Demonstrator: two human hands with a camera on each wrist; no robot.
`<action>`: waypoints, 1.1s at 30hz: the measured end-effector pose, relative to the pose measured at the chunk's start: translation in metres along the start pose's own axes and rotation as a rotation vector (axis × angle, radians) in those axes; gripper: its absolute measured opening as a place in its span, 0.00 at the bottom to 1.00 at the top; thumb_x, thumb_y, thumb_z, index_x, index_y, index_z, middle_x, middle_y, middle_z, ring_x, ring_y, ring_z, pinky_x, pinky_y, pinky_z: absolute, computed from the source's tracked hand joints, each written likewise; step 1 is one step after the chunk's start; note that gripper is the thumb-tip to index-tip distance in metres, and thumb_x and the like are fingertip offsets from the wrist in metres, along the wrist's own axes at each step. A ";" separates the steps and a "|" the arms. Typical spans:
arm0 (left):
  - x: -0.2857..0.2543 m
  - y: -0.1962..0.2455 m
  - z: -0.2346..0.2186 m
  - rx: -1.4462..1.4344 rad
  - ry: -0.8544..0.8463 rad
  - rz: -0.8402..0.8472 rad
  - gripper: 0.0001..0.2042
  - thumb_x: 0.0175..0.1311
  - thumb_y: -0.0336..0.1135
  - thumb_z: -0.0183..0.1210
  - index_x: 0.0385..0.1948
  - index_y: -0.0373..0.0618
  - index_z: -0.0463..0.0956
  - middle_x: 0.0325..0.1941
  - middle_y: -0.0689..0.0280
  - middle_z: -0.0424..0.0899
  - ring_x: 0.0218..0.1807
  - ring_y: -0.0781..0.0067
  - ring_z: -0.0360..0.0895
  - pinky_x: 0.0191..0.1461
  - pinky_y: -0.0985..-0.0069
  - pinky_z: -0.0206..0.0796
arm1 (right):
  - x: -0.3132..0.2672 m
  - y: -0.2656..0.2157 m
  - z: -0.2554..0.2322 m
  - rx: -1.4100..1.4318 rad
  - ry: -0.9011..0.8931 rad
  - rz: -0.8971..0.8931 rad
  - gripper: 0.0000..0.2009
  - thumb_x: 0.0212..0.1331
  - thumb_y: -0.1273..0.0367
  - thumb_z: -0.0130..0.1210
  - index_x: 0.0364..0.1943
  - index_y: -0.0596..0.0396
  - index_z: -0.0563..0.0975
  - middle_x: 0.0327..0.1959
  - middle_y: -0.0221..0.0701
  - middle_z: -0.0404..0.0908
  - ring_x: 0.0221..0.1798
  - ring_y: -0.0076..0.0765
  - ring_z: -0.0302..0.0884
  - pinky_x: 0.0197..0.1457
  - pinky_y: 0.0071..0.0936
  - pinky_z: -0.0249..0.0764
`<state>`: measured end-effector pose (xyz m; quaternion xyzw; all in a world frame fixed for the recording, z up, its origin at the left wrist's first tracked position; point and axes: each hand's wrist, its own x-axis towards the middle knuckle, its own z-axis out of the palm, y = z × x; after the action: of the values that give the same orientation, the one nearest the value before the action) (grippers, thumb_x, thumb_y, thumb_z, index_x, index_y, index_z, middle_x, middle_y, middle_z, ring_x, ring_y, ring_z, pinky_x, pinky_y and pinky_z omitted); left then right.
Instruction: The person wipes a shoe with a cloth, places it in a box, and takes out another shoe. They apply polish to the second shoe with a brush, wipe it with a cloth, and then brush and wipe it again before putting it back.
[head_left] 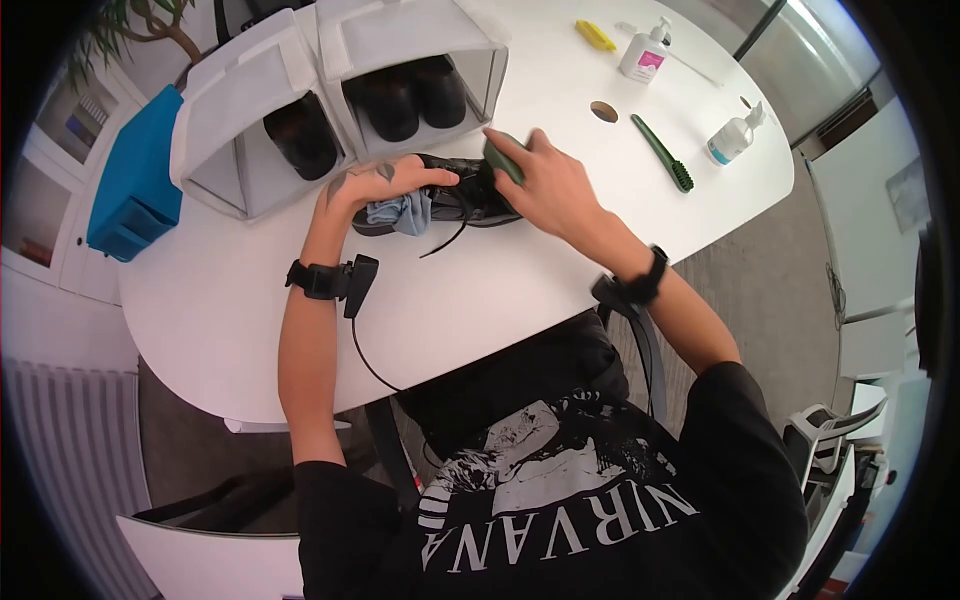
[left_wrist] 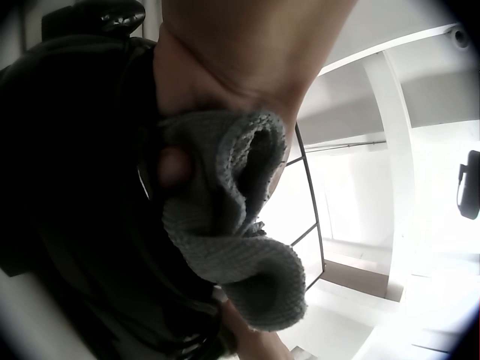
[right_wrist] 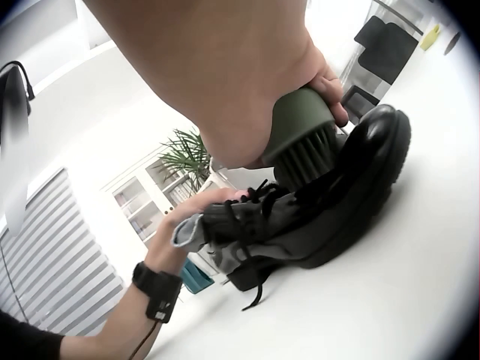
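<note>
A black lace-up shoe (head_left: 478, 185) lies on the white table, its toe pointing right in the head view. My left hand (head_left: 388, 180) grips it at the ankle end. Bunched at that palm is a grey-blue cloth (head_left: 403, 213); in the left wrist view the ribbed cloth (left_wrist: 244, 259) hangs in folds against the dark shoe. My right hand (head_left: 555, 190) holds a green scrub brush (head_left: 503, 158) by its rounded back. In the right wrist view, the dark bristles of the brush (right_wrist: 301, 127) meet the shoe's upper between laces and toe. A loose lace (head_left: 447, 239) trails onto the table.
Two white open-fronted boxes (head_left: 410, 45) with dark shoes inside stand behind the work, beside a blue case (head_left: 135, 175). Toward the right lie a green long-handled brush (head_left: 662, 153), a yellow item (head_left: 596, 36), a pump bottle (head_left: 645, 53), a spray bottle (head_left: 733, 137) and a table hole (head_left: 604, 111).
</note>
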<state>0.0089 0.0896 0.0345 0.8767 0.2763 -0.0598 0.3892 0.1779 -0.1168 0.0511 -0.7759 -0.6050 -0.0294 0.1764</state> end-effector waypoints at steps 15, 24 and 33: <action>-0.002 0.001 -0.002 -0.040 -0.007 -0.008 0.34 0.63 0.69 0.69 0.14 0.51 0.64 0.20 0.79 0.59 0.23 0.84 0.55 0.26 0.73 0.45 | -0.009 0.012 -0.007 -0.034 0.068 -0.021 0.28 0.67 0.59 0.58 0.73 0.39 0.78 0.43 0.47 0.77 0.39 0.54 0.84 0.43 0.46 0.82; -0.005 0.005 -0.007 -0.054 -0.017 0.008 0.34 0.62 0.69 0.70 0.15 0.55 0.61 0.21 0.79 0.55 0.24 0.84 0.53 0.27 0.75 0.45 | 0.023 0.049 0.001 0.021 0.043 0.122 0.27 0.70 0.54 0.53 0.72 0.35 0.79 0.45 0.48 0.80 0.41 0.58 0.85 0.51 0.49 0.82; 0.004 -0.001 -0.006 0.014 0.009 -0.019 0.32 0.61 0.69 0.70 0.22 0.46 0.74 0.23 0.77 0.59 0.26 0.81 0.57 0.30 0.76 0.52 | -0.038 0.086 -0.003 0.376 -0.058 0.362 0.29 0.69 0.53 0.55 0.75 0.38 0.77 0.46 0.53 0.83 0.53 0.55 0.84 0.61 0.42 0.77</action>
<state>0.0110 0.0961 0.0372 0.8771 0.2858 -0.0615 0.3811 0.2500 -0.1706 0.0238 -0.8256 -0.4557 0.1379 0.3027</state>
